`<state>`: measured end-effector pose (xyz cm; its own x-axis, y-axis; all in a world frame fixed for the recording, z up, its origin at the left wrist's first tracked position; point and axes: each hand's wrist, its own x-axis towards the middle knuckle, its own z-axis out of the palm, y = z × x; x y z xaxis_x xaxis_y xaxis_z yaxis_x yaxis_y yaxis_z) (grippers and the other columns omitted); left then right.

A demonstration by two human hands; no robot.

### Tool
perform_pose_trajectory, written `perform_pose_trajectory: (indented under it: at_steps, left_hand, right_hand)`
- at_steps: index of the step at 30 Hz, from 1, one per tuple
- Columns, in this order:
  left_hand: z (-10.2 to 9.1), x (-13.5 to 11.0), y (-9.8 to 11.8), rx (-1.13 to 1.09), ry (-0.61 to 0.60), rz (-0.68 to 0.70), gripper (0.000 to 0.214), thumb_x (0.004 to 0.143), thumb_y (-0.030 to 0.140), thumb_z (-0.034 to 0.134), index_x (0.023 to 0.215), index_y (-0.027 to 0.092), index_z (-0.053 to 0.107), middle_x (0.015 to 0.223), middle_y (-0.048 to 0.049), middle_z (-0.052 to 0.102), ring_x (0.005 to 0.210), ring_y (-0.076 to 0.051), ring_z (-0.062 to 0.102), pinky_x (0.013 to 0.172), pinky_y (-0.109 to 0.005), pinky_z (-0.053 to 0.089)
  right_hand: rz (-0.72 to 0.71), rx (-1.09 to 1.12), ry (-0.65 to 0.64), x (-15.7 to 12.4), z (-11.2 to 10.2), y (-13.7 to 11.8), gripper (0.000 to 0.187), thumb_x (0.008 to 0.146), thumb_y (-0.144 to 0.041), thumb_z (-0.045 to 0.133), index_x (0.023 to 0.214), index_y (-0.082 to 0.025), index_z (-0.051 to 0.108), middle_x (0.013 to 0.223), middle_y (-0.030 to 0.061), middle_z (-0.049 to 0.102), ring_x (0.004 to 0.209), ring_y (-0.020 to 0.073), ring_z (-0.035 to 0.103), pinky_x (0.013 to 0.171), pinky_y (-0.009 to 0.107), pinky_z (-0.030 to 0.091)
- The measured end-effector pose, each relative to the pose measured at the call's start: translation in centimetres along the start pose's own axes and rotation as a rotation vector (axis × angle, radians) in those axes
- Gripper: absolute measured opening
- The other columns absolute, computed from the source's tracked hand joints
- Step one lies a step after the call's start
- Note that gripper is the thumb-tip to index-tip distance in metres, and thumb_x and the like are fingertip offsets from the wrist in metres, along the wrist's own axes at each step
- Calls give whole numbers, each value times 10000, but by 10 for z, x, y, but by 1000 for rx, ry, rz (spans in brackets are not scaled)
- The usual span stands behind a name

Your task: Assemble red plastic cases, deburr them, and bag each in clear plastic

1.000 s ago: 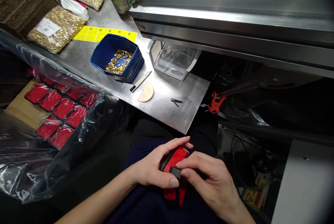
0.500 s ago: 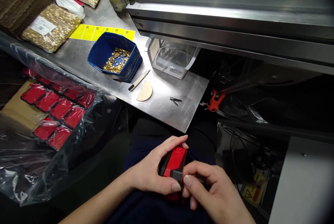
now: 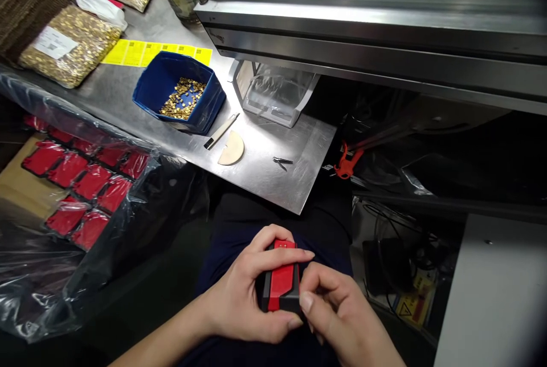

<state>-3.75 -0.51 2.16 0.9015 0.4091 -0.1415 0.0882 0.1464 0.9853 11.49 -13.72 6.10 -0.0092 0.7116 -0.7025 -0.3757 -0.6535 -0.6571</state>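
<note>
Above my lap, my left hand [image 3: 252,284] is wrapped round a red and black plastic part [image 3: 282,280], its thumb along the near end and a finger lying across the top. Small gold-coloured dots show at the part's far end. My right hand [image 3: 335,307] is at the part's right side, thumb and index finger pinched together against its edge. Whatever is between those fingertips is hidden or too small to name. The part's underside and left side are mostly covered by my left hand.
On the metal table [image 3: 273,190] are a blue bin [image 3: 209,102] of small brass pieces, a pen-like tool [image 3: 221,131], a pale half-disc [image 3: 232,149], small nippers [image 3: 282,162] and a clear drawer bin [image 3: 273,105]. Red parts [image 3: 89,182] lie in plastic at left; a metal frame [image 3: 363,53] overhangs.
My left index finger has moved across the top of the red and black part, which is turned so more of its top faces up. My right hand stays pinched at its side.
</note>
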Motion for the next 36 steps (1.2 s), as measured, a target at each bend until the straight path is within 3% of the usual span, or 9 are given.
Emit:
perform_pose_trajectory:
  at_steps: [5, 13, 19, 24, 26, 29, 32, 36]
  left_hand:
    - [1, -2, -1, -3, 10, 10, 752, 700, 391, 879, 1408, 326, 635, 1225, -102, 511, 1129, -300, 575, 977, -434, 516]
    - [0, 1, -3, -1, -12, -34, 741, 723, 412, 860, 1419, 317, 626, 1241, -105, 509, 1085, -286, 588, 973, -447, 525]
    - [1, 1, -4, 2, -13, -6, 746, 722, 406, 863, 1423, 323, 620, 1244, -106, 512, 1104, -296, 593, 944, -426, 530]
    - [2, -2, -4, -29, 18, -29, 740, 744, 490, 848, 1423, 323, 607, 1263, -101, 519, 1123, -300, 586, 984, -436, 509]
    - [1, -4, -4, -29, 34, -105, 864, 736, 488, 856, 1506, 344, 491, 1295, -94, 531, 1125, -298, 590, 1005, -445, 496]
    - [0, -5, -3, -52, 37, -198, 1048, 712, 451, 873, 1586, 352, 304, 1328, -90, 523, 1141, -298, 595, 1019, -443, 488]
    - [-1, -3, -5, -145, 10, -205, 1083, 723, 475, 867, 1600, 335, 248, 1314, -95, 509, 1182, -313, 582, 997, -429, 503]
    - [-2, 0, -8, -236, -31, -216, 1111, 726, 515, 866, 1614, 302, 233, 1323, -111, 506, 1219, -331, 560, 1023, -456, 488]
  right_hand:
    - [12, 36, -64, -1, -1, 3, 270, 917, -386, 649, 795, -179, 526, 642, -45, 481, 563, 81, 428, 574, 206, 359]
    - [41, 105, -30, -1, 0, 4, 354, 936, -488, 657, 836, -159, 573, 657, -14, 569, 544, 88, 529, 565, 204, 425]
    - [35, 144, -3, 3, 2, 3, 405, 933, -535, 647, 790, -173, 535, 622, -34, 521, 535, 84, 485, 558, 202, 410]
    - [25, 101, -42, 3, 1, 9, 324, 946, -442, 632, 787, -175, 541, 636, -32, 527, 547, 88, 484, 569, 210, 408]
    - [-46, -63, 113, 2, 3, 13, 230, 972, -353, 595, 821, -180, 574, 695, -17, 569, 624, 104, 546, 633, 217, 446]
    - [-342, -273, 323, 2, 4, 16, 60, 957, -213, 596, 1001, -225, 635, 957, 15, 645, 895, 138, 644, 817, 227, 507]
    - [-551, -361, 280, 5, 0, 14, 218, 975, -163, 607, 1144, -284, 675, 1023, 8, 676, 935, 129, 669, 817, 209, 525]
    - [-574, -344, 241, 12, -6, 5, 158, 983, -190, 659, 1071, -278, 757, 905, -5, 725, 828, 121, 690, 741, 206, 530]
